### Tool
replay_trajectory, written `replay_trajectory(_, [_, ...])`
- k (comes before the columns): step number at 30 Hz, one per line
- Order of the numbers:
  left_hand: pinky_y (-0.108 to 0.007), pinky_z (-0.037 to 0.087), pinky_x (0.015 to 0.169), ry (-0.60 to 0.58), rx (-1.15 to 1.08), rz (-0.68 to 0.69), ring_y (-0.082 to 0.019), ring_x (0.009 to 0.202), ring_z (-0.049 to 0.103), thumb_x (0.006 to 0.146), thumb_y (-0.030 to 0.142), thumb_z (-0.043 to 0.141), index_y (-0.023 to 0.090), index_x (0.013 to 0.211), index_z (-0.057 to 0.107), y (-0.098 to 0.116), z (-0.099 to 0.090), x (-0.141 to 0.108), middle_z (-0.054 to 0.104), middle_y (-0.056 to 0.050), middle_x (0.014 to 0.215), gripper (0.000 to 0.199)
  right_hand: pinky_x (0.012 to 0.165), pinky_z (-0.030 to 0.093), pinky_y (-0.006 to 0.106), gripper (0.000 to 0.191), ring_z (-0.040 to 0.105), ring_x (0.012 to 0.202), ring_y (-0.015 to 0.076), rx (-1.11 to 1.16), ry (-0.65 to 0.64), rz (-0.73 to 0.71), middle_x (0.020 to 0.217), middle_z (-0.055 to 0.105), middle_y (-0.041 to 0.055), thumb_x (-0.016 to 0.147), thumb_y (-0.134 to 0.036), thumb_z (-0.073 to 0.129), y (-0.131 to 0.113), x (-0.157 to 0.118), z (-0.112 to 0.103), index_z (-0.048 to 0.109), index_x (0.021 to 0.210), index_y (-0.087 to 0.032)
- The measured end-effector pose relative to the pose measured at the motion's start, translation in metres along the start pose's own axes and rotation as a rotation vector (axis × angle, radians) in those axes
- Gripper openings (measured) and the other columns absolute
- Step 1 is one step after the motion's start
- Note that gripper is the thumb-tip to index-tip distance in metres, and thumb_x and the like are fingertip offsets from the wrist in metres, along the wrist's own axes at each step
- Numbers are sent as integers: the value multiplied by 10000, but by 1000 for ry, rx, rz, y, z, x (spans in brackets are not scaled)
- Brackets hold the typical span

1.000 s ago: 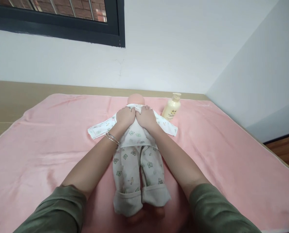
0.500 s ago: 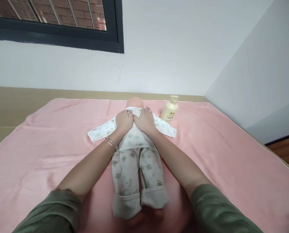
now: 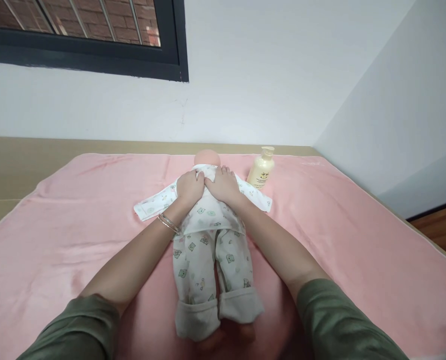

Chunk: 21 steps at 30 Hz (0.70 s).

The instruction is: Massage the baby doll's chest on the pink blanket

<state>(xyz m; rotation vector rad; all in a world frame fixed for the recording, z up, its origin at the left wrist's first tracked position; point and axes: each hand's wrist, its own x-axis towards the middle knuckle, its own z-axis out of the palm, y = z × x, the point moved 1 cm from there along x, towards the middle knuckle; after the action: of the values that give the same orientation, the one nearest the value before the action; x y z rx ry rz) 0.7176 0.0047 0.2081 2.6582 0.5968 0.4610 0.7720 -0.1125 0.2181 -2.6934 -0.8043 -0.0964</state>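
Observation:
A baby doll (image 3: 208, 157) lies lengthwise before me, its bald head at the far end. It wears a white printed shirt (image 3: 204, 217) and matching trousers (image 3: 196, 255) with turned-up cuffs. My left hand (image 3: 190, 187) rests on the upper left of the shirt, its thumb pointing inward and its other fingers partly hidden. Beside it, my right hand (image 3: 225, 184) lies flat on the upper right, fingers stretched toward the shoulder. The two thumbs nearly meet at the middle. Both shirt sleeves spread outward. Whether the doll lies face up or face down I cannot tell.
A pale yellow pump bottle (image 3: 261, 169) stands right of the doll's head. Under everything lies a pink blanket (image 3: 76, 215) on a wooden surface (image 3: 13, 160). A white wall (image 3: 253, 75) with a dark-framed window (image 3: 170, 37) rises behind.
The camera view has shifted slightly. Both hands stay on the doll's upper body, in nearly the same pose as before.

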Motion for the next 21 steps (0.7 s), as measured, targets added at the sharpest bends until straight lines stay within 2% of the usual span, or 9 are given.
replay_trajectory(4, [-428,485,942,42,115,121,-331,1077,661,996,294,272,96,1112,671,7,-5,-13,722,-190,1108,460,1171,279,493,648,488,1352,341,94,-67,-122,1438,564,204,970,-572,409,13,9,-8,529,1380,-84])
replay_trajectory(7, [-419,476,966,71,177,177,-327,1083,651,972,230,331,72,1131,654,13,-9,-24,711,-195,1104,393,1158,286,519,593,512,1319,333,111,-92,-146,1409,591,180,976,-571,406,18,11,-13,556,1343,-129])
replay_trajectory(11, [-398,479,964,21,123,171,-314,1090,648,962,210,340,82,1112,656,12,-13,-20,711,-192,1111,373,1151,278,543,589,524,1296,360,-44,-76,-83,1376,602,230,1025,-511,338,3,-4,-16,545,1336,-56])
replay_trajectory(16, [-367,498,896,-110,26,108,-288,1023,673,1005,309,267,125,1048,679,-2,-15,-3,729,-167,1085,454,1128,307,491,560,543,1271,375,-300,31,-124,1341,599,296,1053,-377,327,-26,-35,-17,489,1376,50])
replay_trajectory(18, [-368,492,912,-110,70,129,-285,1028,673,1017,315,240,111,1073,679,0,-17,-4,726,-174,1092,487,1099,345,471,532,553,1260,370,-308,33,-127,1344,597,298,1047,-341,338,-28,-36,-18,490,1374,49])
replay_trajectory(21, [-392,468,980,-74,188,184,-312,1100,649,1007,278,265,38,1159,655,12,-22,-19,706,-218,1134,482,1032,412,410,455,597,1201,327,-190,-30,-153,1311,639,240,1041,-298,318,-14,-21,-20,564,1302,-19])
